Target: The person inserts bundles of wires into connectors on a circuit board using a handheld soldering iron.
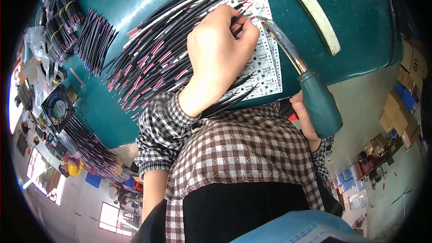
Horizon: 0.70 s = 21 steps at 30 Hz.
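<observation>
My left hand [218,47] is closed, its fingers pinching a black cable [236,20] with bared red-tipped wires over the white circuit boards [269,69]. The green-handled soldering iron [320,103] is in my right hand [307,116], whose fingers are partly hidden behind the handle. Its metal tip touches or nearly touches the wire end beside my left fingertips; which of the two I cannot tell. Many black cables [155,58] with red, white and blue ends lie fanned to the left, some across the boards. My left hand hides part of the boards.
On the green table [108,121], bundled cables [67,22] lie at the far left. A small fan [58,108] stands at the left edge, near more cables [90,148]. A pale curved strip [312,11] lies beyond the iron. Cardboard boxes [398,114] stand off to the right.
</observation>
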{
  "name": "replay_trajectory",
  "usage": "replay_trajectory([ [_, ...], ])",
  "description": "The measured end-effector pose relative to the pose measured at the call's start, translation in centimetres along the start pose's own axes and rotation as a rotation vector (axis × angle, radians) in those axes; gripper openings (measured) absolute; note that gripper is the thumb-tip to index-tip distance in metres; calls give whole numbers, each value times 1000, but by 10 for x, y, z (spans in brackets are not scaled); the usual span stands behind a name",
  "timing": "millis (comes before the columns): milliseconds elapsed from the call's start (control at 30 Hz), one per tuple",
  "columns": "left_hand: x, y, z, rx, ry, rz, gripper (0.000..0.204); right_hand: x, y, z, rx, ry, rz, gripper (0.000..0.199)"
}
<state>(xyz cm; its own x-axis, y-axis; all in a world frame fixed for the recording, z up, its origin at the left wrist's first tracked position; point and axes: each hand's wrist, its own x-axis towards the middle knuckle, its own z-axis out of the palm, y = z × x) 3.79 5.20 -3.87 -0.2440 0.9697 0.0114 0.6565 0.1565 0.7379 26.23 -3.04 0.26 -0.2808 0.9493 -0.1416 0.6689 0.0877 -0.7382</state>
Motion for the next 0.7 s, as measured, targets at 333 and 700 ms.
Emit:
replay_trajectory([
  [333, 1, 3, -5, 9, -43, -20, 14, -3, 3, 8, 418, 120, 133, 62],
  [700, -2, -4, 2, -87, 0, 21, 15, -7, 8, 3, 491, 32, 107, 39],
])
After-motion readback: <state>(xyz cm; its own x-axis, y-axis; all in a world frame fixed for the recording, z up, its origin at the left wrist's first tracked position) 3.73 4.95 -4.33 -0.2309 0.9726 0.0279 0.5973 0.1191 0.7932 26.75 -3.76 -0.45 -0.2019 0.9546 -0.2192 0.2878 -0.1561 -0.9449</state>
